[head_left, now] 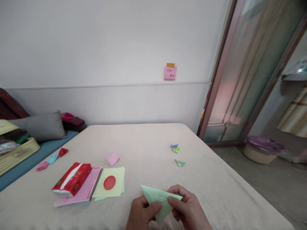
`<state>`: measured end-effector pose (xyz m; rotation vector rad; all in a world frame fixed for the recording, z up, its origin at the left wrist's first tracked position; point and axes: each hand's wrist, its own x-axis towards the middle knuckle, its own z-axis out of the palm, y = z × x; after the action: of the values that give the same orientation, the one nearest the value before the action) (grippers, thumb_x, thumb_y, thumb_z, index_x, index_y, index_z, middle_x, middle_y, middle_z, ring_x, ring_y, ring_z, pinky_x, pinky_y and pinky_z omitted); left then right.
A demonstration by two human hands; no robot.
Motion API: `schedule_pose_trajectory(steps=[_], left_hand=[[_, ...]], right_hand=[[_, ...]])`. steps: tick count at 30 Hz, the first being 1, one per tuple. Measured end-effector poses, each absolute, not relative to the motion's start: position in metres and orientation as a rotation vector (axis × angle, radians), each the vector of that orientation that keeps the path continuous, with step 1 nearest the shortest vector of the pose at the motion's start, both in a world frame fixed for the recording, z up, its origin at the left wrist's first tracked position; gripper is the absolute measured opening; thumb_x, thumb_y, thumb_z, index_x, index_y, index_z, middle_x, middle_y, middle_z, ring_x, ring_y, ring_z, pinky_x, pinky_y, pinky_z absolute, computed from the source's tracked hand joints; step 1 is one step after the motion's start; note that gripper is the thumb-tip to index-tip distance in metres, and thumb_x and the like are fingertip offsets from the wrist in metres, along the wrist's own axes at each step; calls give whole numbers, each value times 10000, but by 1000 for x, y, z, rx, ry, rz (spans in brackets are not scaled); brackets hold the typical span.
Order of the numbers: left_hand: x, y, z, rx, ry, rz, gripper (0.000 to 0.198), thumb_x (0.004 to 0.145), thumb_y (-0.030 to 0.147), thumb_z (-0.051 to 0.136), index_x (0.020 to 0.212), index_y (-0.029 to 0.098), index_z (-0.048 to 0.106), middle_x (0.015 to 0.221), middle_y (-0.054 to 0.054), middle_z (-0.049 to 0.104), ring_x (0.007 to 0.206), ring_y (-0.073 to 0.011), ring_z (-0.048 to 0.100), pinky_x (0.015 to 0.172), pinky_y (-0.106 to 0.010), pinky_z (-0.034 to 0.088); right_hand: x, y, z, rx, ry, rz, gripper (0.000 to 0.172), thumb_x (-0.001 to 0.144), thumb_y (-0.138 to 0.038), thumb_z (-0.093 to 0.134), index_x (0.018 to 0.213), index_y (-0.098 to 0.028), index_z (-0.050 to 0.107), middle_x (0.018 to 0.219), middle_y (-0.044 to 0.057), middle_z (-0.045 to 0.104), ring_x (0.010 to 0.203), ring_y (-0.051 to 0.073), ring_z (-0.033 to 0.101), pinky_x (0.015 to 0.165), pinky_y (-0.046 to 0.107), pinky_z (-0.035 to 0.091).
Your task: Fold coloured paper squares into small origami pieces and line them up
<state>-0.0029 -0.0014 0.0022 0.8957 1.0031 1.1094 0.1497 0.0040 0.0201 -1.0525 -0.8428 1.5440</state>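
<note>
A light green sheet of paper (159, 198), folded into a triangle with one point downward, is held up between both hands at the near edge of the view. My left hand (141, 213) pinches its lower left side, thumb on the front face. My right hand (185, 204) grips it near the right corner, thumb also on the front and fingers behind, partly hidden. Beyond the hands on the right lie small folded paper pieces: a blue one (174, 146), a bright green one (176, 150) and a pale green one (180, 163).
On the left, a red tissue pack (74, 179) rests on pink paper sheets (83, 191). Beside it, a red round disc (109, 182) lies on yellow paper (120, 179). A pink square (113, 159) and folded pieces in red (63, 152), blue (52, 159) and pink (42, 165) lie farther out.
</note>
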Motion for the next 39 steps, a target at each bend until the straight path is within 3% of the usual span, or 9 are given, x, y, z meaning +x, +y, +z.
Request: schedule_pose_trajectory(steps=[3,6,13,18,22,28,39], left_hand=[[-1,0,-4,791,984,1116,359,544,438,784,657,105,711,505,0,561,469,-121,443,507,-259,361],[0,0,-5,773,967,1116,350,554,436,783,637,107,699,470,5,556,452,-124,464,506,-265,383],[-5,0,-12,790,1035,1203,343,520,350,824,719,109,681,559,-17,636,505,-142,515,473,-239,373],[-6,3,-14,806,997,1166,364,588,432,768,681,94,671,552,-30,612,525,-165,526,522,-286,419],[-13,3,-1,935,1021,1121,295,586,362,780,617,102,643,499,14,535,491,-119,474,474,-224,369],[-16,0,18,988,1022,1016,323,622,386,743,740,101,645,469,33,512,378,-75,405,365,-185,290],[-10,-7,28,992,1039,1067,313,601,410,758,686,128,652,437,38,506,391,-91,413,389,-204,308]], right_hand=[[147,4,18,-923,-724,1626,279,555,-261,800,729,-164,604,406,-79,512,350,52,407,367,158,258],[143,4,14,-920,-756,1658,241,565,-255,789,648,-154,586,389,-61,527,345,58,430,359,160,267],[141,0,14,-1024,-886,1580,155,609,-245,703,601,-153,579,367,-52,532,323,57,412,345,166,254],[143,0,18,-1081,-957,1558,114,627,-220,660,588,-158,571,330,-73,488,299,50,362,331,169,235],[145,0,22,-1076,-990,1529,122,639,-215,656,588,-159,560,345,-83,473,302,47,366,334,165,223],[146,-4,27,-1042,-994,1544,106,642,-181,644,590,-154,555,381,-80,479,307,39,359,333,160,198],[147,-2,25,-970,-948,1636,161,596,-243,727,568,-153,596,380,-80,461,298,36,324,295,152,225]])
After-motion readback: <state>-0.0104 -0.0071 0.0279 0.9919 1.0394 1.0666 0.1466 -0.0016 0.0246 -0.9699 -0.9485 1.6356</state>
